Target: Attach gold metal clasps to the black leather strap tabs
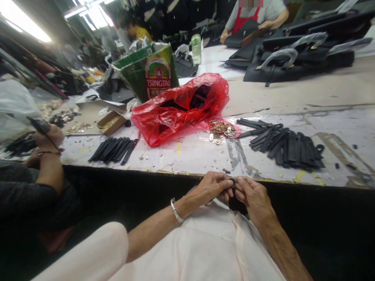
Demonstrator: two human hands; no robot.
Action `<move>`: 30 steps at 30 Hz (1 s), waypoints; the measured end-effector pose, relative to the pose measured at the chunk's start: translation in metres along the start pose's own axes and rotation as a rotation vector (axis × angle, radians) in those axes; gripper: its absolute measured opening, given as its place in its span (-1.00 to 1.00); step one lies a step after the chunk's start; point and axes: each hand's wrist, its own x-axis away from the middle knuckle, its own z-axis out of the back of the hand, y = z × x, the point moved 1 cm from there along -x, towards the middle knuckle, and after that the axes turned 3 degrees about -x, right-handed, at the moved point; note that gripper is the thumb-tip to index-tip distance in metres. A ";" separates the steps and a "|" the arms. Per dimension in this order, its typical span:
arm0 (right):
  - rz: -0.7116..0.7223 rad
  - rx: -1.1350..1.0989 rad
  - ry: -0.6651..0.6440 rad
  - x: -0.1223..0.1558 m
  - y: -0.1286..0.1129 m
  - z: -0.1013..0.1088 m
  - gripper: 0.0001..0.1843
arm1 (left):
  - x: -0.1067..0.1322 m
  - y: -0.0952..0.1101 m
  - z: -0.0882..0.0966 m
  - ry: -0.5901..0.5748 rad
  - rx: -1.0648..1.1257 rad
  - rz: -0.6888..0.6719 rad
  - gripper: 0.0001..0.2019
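Observation:
My left hand (215, 186) and my right hand (253, 193) meet at the table's front edge, above my lap. Both have their fingers pinched on a small black strap (233, 182), most of which the fingers hide. Beyond them on the table lies a heap of gold-coloured metal fittings (222, 128), partly on the edge of a red plastic bag (181, 105). To the right, black straps (288, 146) are piled loosely, some with a rounded, holed end. Another row of black straps (113, 149) lies to the left.
A green Tsingtao carton (131, 74) stands behind the red bag. A small cardboard box (110, 123) holds tiny gold pieces. Black handbags (301, 54) with wrapped handles lie at back right. At left, a co-worker's hand (49, 134) grips a dark tool; another person (249, 23) works opposite.

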 end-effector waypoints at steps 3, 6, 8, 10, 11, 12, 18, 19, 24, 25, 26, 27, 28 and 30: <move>-0.011 -0.001 0.005 0.000 0.001 0.001 -0.49 | -0.003 -0.003 0.000 -0.009 0.009 -0.011 -0.51; -0.045 0.022 0.023 -0.002 0.004 0.002 -0.47 | -0.003 -0.006 0.002 -0.027 0.006 0.010 -0.49; -0.052 0.023 0.043 -0.003 0.006 0.003 -0.45 | -0.002 -0.007 0.003 -0.095 0.014 0.031 -0.46; -0.056 0.016 0.058 -0.003 0.006 0.004 -0.45 | -0.001 -0.009 0.004 -0.154 0.047 0.045 -0.42; -0.060 0.013 0.063 -0.004 0.006 0.004 -0.44 | -0.001 -0.009 0.005 -0.169 0.075 0.057 -0.41; -0.066 0.009 0.064 -0.004 0.005 0.005 -0.44 | -0.001 -0.009 0.006 -0.178 0.109 0.080 -0.41; -0.091 -0.016 0.046 -0.002 -0.001 0.003 -0.44 | 0.007 0.003 0.008 -0.128 0.243 0.234 -0.59; -0.097 -0.027 0.044 -0.002 -0.002 0.002 -0.45 | 0.009 0.007 0.008 -0.109 0.244 0.218 -0.60; -0.110 -0.070 0.046 0.000 -0.013 -0.006 -0.47 | 0.021 0.015 0.018 -0.037 0.243 0.160 -0.53; -0.114 -0.069 0.046 0.000 -0.013 -0.007 -0.48 | 0.022 0.016 0.023 -0.022 0.238 0.138 -0.53; -0.120 -0.063 0.053 0.000 -0.012 -0.005 -0.48 | 0.023 0.017 0.031 0.012 0.223 0.102 -0.53; -0.131 -0.048 0.055 -0.001 -0.009 -0.001 -0.50 | 0.024 0.019 0.041 0.077 0.171 0.056 -0.55; -0.134 -0.031 0.067 -0.003 -0.004 0.006 -0.52 | 0.025 0.022 0.055 0.173 0.082 0.008 -0.58; -0.111 0.045 0.131 -0.013 0.016 0.026 -0.54 | 0.028 0.032 0.092 0.419 -0.151 -0.075 -0.65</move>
